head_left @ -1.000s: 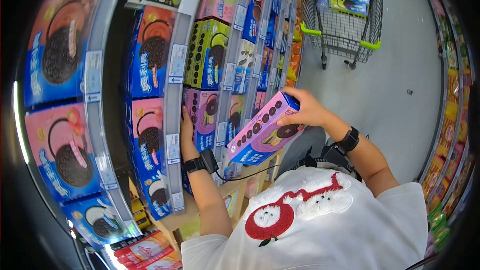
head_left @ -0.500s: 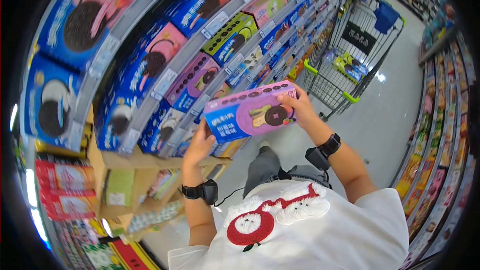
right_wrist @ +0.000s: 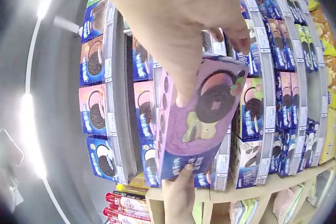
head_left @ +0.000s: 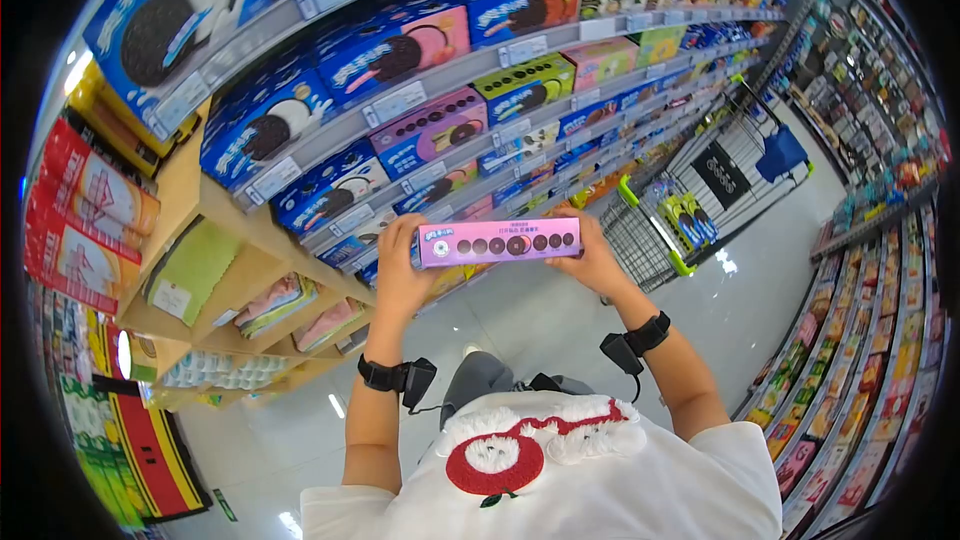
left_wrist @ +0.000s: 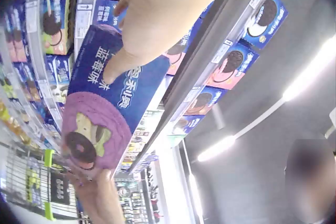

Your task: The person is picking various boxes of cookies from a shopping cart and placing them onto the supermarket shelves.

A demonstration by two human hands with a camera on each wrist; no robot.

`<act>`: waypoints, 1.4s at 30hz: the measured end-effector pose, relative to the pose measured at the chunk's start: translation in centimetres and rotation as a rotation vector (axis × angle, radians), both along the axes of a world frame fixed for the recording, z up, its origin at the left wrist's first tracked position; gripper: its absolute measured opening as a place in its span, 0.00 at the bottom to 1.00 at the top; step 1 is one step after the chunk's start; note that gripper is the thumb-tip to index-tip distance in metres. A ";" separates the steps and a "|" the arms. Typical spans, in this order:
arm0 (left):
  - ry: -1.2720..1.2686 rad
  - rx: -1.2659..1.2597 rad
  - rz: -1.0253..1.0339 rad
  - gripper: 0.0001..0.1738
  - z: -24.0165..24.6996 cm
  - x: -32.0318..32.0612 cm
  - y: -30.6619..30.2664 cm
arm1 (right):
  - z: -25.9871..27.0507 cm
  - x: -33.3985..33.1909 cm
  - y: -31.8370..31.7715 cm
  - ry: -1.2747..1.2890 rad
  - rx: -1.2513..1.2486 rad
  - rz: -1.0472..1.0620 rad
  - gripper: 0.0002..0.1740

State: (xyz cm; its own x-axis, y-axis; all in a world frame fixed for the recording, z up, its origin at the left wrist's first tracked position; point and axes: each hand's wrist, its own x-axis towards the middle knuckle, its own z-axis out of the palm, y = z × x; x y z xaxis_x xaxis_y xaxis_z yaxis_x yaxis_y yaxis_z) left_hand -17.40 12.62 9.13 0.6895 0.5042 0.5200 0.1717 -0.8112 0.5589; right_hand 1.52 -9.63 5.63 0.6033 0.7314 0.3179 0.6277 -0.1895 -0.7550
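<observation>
A purple and blue cookie box (head_left: pixel 500 243) is held level in front of the chest, its narrow pink side with a row of dark cookies turned up. My left hand (head_left: pixel 402 275) grips its left end; in the left wrist view the thumb lies across the blue printed front of the box (left_wrist: pixel 100 113). My right hand (head_left: pixel 595 260) grips the opposite end, the thumb on the purple part of the box (right_wrist: pixel 210 113) in the right wrist view. On the shelf beyond stands a similar purple box (head_left: pixel 430 135).
Shelves of cookie boxes (head_left: pixel 520 90) run along the left and front. A shopping cart (head_left: pixel 625 240) stands ahead to the right, holding green and blue boxes (head_left: pixel 687 220). Another stocked shelf (head_left: pixel 860 340) lines the right. Wooden cubbies (head_left: pixel 270 300) stand at left.
My left hand has come from the shelf to the box's left end. The box has turned from tilted to level, narrow side up. The head view has swung round toward the shelf.
</observation>
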 end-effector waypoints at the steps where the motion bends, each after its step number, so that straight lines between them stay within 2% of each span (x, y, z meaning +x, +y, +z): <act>1: -0.004 0.151 0.063 0.34 0.4 -0.2 0.6 | 0.5 0.3 1.3 0.118 0.013 0.048 0.40; 3: -0.039 0.042 0.125 0.35 -0.6 -0.1 2.8 | 1.5 1.5 4.5 0.343 0.043 0.140 0.41; 5: -0.068 -0.150 0.152 0.36 -1.5 0.0 4.8 | 2.0 2.9 7.8 0.288 0.056 0.156 0.41; 8: -0.134 -0.191 0.094 0.33 -2.0 0.6 7.4 | 2.9 4.5 11.7 0.262 0.096 0.187 0.38; 13: -0.112 -0.134 0.086 0.36 -2.7 2.1 10.5 | 3.3 6.5 15.4 0.240 0.087 0.145 0.39; 16: -0.062 -0.118 0.090 0.37 -3.3 2.9 11.0 | 2.7 7.2 15.6 0.227 0.132 0.130 0.37; 19: -0.072 -0.136 0.049 0.38 -3.6 3.3 11.3 | 3.2 7.6 15.9 0.363 0.096 0.132 0.37; 20: -0.060 -0.165 0.057 0.38 -3.5 3.3 11.3 | 2.8 8.0 16.2 0.272 0.096 0.123 0.37; 23: -0.031 -0.142 0.092 0.39 -3.8 3.8 11.8 | 2.2 8.9 17.3 0.230 0.133 0.135 0.36; 25: -0.040 -0.099 0.122 0.39 -4.0 4.3 11.7 | 2.6 9.2 17.7 0.295 0.125 0.148 0.36; 31: -0.034 -0.146 0.200 0.38 -3.1 5.2 10.6 | 1.6 11.7 18.3 0.328 0.070 0.208 0.37; 36: 0.015 -0.198 0.200 0.39 -0.3 6.8 10.7 | 2.7 13.4 18.6 0.334 0.062 0.255 0.38; 39: 0.026 -0.112 0.194 0.39 0.3 7.2 11.1 | 3.3 13.7 18.8 0.292 0.024 0.236 0.39; 42: -0.048 -0.338 0.195 0.39 -0.4 7.4 11.2 | 3.8 13.3 19.3 0.251 -0.014 0.178 0.39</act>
